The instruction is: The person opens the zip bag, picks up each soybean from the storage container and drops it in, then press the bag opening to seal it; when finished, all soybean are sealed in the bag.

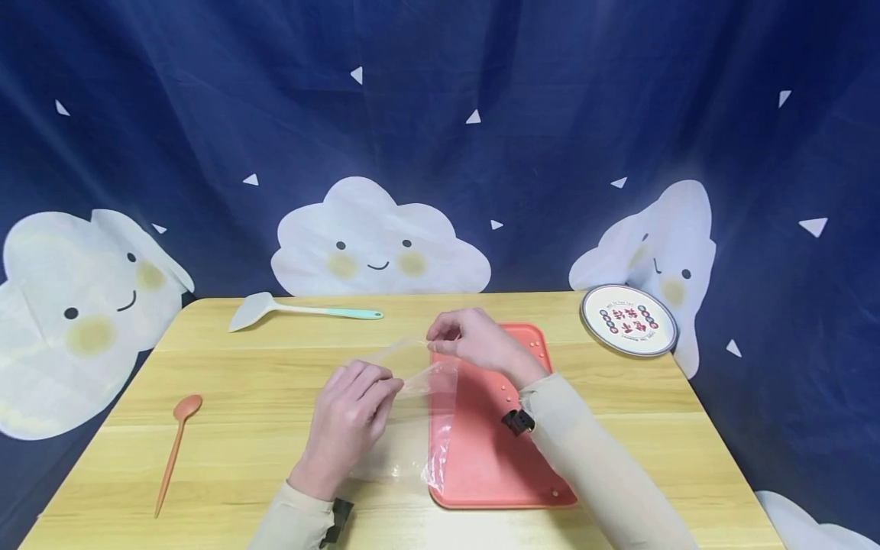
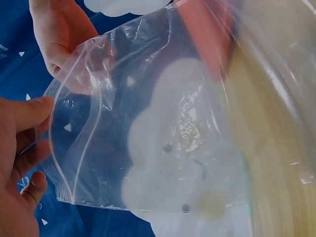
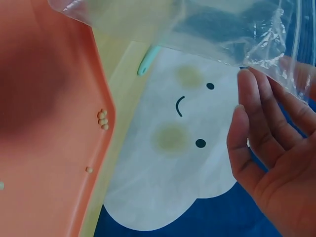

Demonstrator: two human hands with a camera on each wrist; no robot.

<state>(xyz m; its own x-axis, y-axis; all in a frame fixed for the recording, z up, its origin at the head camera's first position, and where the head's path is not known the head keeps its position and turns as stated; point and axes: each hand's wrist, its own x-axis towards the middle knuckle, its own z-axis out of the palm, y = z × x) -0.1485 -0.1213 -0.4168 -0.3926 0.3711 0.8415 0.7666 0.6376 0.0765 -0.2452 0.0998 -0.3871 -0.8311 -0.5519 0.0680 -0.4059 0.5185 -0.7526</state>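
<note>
A clear zip-top plastic bag (image 2: 148, 163) is held up by its zip edge between my two hands, its film hanging over the table and the left part of a coral-pink tray (image 1: 495, 466). My left hand (image 1: 354, 416) pinches one end of the bag's mouth between thumb and fingers. At the other end, my right hand (image 1: 484, 344) grips the edge above the tray's far left part. The two zip lips stand apart in the left wrist view. Several small pale round beads or beans (image 3: 102, 119) lie along the tray's edge.
A spatula (image 1: 302, 309) with a white head and mint handle lies near the back edge. An orange spoon (image 1: 177, 443) rests at the left. A white plate (image 1: 629, 321) with red characters sits at the back right. Behind the wooden table (image 1: 275, 458) hangs a blue cloud-print curtain (image 1: 522, 153).
</note>
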